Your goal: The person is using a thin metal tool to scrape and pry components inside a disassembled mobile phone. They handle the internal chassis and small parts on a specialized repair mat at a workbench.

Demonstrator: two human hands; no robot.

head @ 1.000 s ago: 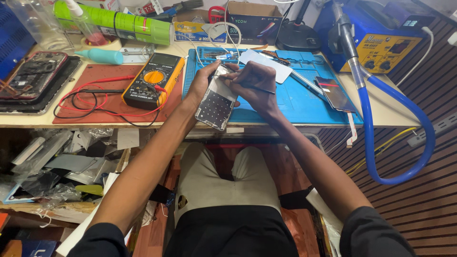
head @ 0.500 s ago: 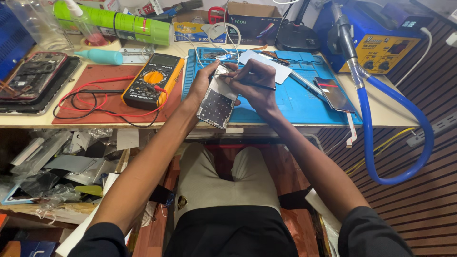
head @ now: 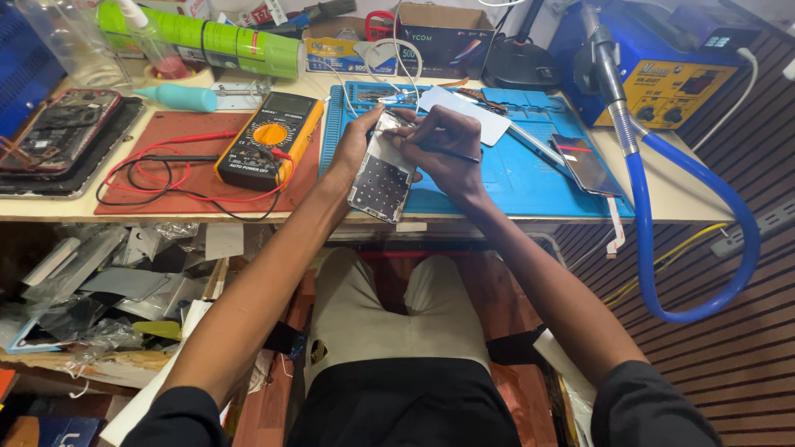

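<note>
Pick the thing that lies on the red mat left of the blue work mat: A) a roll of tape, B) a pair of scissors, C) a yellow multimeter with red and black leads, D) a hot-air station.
C: the yellow multimeter sits on the red mat with its red and black leads coiled beside it, while the left hand and right hand hold a phone frame over the blue work mat.

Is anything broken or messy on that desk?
Yes. The phone frame in the left hand is stripped open, its insides bare. Another opened phone lies at the far left. A flat ribbon strip dangles off the bench edge, and loose scraps clutter the shelf below.
</note>
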